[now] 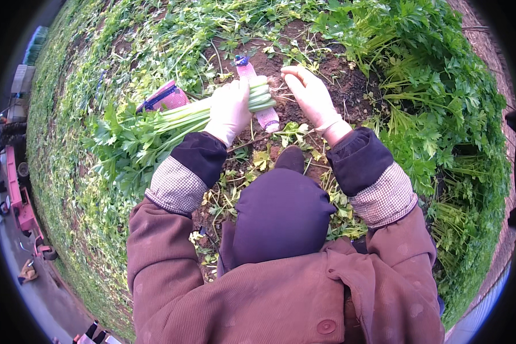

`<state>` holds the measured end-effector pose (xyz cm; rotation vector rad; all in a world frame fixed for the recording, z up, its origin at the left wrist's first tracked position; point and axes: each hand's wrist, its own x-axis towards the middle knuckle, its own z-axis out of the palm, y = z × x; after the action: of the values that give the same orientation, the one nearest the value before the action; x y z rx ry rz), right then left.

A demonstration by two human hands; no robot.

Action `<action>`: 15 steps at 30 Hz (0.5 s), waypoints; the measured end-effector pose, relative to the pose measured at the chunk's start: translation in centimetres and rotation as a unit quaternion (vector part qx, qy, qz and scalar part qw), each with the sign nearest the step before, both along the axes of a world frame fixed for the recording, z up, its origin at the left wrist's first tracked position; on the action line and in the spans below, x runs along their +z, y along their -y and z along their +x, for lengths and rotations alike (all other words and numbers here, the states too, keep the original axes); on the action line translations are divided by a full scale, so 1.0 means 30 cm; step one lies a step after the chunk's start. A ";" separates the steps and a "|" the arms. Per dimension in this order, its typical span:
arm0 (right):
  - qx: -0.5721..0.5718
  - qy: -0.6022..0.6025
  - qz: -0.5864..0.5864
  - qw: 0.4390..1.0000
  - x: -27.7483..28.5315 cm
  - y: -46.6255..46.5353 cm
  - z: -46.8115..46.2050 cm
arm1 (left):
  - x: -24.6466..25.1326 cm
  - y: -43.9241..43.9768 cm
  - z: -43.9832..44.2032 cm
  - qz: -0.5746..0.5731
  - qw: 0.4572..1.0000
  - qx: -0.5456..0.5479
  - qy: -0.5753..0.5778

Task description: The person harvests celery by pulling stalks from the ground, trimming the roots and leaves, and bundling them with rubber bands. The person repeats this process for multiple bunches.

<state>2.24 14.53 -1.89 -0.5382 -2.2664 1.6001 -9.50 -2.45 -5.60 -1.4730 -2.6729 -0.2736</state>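
Observation:
My left hand (230,105), in a thin pale glove, grips a bunch of celery (189,112) just behind its pale stalk bases. The leafy tops spread to the left, and thin roots show at the right end. Off to the right of those roots is my right hand (311,96), also gloved, with fingers slightly curled and nothing visible in it. Under the stalk bases lies a pink printed strip (266,117) with a dark blue end, partly hidden by the celery. A second pink piece with a dark blue band (174,98) rests behind the stalks.
Standing celery plants (413,86) grow along the right side. Cut leaves (90,206) cover the ground to the left, with bare soil (322,60) ahead. My shoe (290,158) is just below the strip. A pink vehicle (23,206) stands on a paved road at far left.

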 end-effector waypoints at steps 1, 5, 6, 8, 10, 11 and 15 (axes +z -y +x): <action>-0.015 0.018 0.035 0.999 -0.028 -0.028 -0.059 | 0.004 -0.001 0.002 -0.002 1.000 0.002 -0.009; 0.132 0.055 -0.085 0.986 -0.159 -0.031 -0.163 | 0.028 -0.013 0.016 -0.007 1.000 0.008 -0.028; 0.120 0.049 -0.110 0.985 -0.181 -0.039 -0.172 | 0.036 -0.018 0.017 -0.021 0.999 0.012 -0.022; 0.129 0.047 -0.130 0.982 -0.208 -0.036 -0.166 | 0.051 -0.029 0.020 -0.078 0.997 0.024 0.006; 0.130 -0.015 -0.103 0.986 -0.210 -0.036 -0.157 | 0.062 -0.042 0.022 -0.103 0.994 0.024 0.003; 0.142 0.007 -0.067 0.988 -0.205 -0.040 -0.157 | 0.066 -0.048 0.022 -0.117 0.993 0.026 -0.006; 0.153 0.018 -0.016 0.988 -0.199 -0.040 -0.168 | 0.078 -0.071 0.008 -0.179 0.983 0.042 0.012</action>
<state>-2.81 15.74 -7.85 -0.2342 -2.4476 1.7811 -9.27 -0.31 -3.25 -1.4366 -2.9090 0.2103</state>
